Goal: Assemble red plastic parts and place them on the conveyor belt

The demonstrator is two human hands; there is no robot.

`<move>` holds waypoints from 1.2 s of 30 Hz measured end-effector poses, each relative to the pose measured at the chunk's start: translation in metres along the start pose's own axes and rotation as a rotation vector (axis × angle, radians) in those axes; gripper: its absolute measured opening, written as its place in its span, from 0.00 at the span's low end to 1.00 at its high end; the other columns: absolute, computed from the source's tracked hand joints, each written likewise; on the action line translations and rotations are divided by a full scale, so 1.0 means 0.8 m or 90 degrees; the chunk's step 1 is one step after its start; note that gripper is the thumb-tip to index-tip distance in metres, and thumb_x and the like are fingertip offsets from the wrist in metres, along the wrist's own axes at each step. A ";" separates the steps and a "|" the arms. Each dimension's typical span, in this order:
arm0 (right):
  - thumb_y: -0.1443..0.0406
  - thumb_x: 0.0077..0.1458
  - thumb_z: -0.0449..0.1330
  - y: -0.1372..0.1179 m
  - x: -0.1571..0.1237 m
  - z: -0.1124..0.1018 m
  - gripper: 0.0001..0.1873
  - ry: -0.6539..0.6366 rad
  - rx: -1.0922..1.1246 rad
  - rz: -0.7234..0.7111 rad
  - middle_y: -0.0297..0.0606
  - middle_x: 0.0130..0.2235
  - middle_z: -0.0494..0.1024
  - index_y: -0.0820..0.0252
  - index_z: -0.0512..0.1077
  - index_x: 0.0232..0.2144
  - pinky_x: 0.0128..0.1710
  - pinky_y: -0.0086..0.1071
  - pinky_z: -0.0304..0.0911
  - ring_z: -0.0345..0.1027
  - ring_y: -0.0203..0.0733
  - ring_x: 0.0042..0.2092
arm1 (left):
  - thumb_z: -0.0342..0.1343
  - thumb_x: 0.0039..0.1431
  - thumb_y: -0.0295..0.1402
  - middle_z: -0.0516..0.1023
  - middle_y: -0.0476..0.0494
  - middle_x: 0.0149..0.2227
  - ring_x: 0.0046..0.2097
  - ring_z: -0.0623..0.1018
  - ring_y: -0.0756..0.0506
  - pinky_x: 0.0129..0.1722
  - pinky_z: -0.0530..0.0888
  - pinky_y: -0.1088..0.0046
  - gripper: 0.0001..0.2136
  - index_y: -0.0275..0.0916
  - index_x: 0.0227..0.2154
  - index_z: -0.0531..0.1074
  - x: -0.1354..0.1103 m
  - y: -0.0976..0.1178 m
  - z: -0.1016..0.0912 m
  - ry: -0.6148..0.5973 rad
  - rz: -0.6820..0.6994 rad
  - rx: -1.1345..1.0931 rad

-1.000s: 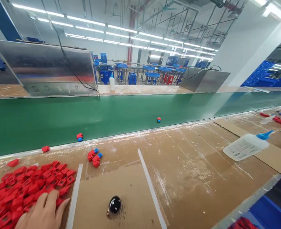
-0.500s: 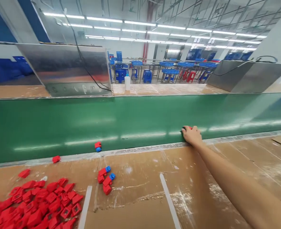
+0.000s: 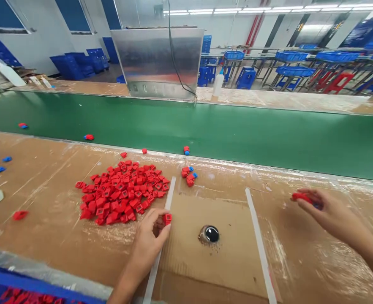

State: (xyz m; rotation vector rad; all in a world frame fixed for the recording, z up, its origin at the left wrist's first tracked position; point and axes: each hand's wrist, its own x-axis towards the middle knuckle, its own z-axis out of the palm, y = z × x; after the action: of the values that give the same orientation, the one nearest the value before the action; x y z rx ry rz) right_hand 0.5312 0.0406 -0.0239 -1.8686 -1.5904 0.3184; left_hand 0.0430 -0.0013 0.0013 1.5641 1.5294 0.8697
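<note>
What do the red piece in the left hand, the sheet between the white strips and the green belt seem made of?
Red piece: probably moulded plastic, matte, evenly coloured and crisp-edged.
Sheet: likely cardboard, given its dull brown surface.
Green belt: smooth, slightly glossy with soft reflections; perhaps PVC or rubber.

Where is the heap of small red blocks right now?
In the head view, the heap lies left of centre, beyond the left hand, beside a long white strip.
</note>
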 end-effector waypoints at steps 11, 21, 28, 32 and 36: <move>0.56 0.64 0.57 -0.195 -0.157 0.033 0.16 -0.209 0.295 -0.061 0.45 0.46 0.78 0.56 0.69 0.49 0.46 0.39 0.73 0.75 0.44 0.45 | 0.58 0.57 0.30 0.76 0.45 0.38 0.38 0.75 0.47 0.39 0.71 0.73 0.11 0.39 0.43 0.76 -0.069 0.018 0.074 -0.073 -0.018 -0.259; 0.65 0.65 0.54 -0.243 -0.152 0.062 0.10 -0.195 0.015 -0.263 0.42 0.43 0.78 0.57 0.69 0.48 0.40 0.39 0.69 0.74 0.45 0.41 | 0.57 0.62 0.36 0.72 0.47 0.38 0.39 0.72 0.48 0.40 0.70 0.74 0.14 0.41 0.49 0.74 -0.092 0.000 0.063 -0.183 -0.002 -0.320; 0.65 0.66 0.54 -0.248 -0.152 0.070 0.09 -0.180 -0.020 -0.311 0.41 0.42 0.77 0.57 0.71 0.46 0.39 0.35 0.68 0.73 0.44 0.42 | 0.57 0.63 0.36 0.72 0.47 0.40 0.40 0.72 0.48 0.42 0.69 0.73 0.14 0.42 0.51 0.74 -0.094 -0.005 0.060 -0.219 -0.014 -0.357; 0.65 0.66 0.54 -0.246 -0.154 0.071 0.09 -0.176 -0.011 -0.332 0.40 0.42 0.76 0.57 0.72 0.47 0.38 0.33 0.67 0.73 0.42 0.40 | 0.57 0.63 0.36 0.72 0.46 0.38 0.38 0.71 0.48 0.41 0.69 0.73 0.15 0.40 0.51 0.74 -0.094 -0.005 0.060 -0.224 -0.005 -0.354; 0.66 0.65 0.56 -0.244 -0.156 0.074 0.09 -0.176 -0.015 -0.328 0.40 0.42 0.76 0.58 0.72 0.47 0.38 0.34 0.66 0.72 0.42 0.40 | 0.57 0.63 0.36 0.71 0.47 0.36 0.36 0.70 0.49 0.38 0.68 0.74 0.15 0.40 0.50 0.74 -0.094 -0.004 0.061 -0.219 0.007 -0.340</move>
State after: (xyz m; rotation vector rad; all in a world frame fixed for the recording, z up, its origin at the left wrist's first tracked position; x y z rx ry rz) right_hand 0.3147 -0.0493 0.0235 -1.4033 -2.1984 0.3360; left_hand 0.0808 -0.0792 -0.0219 1.2460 0.9463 0.8718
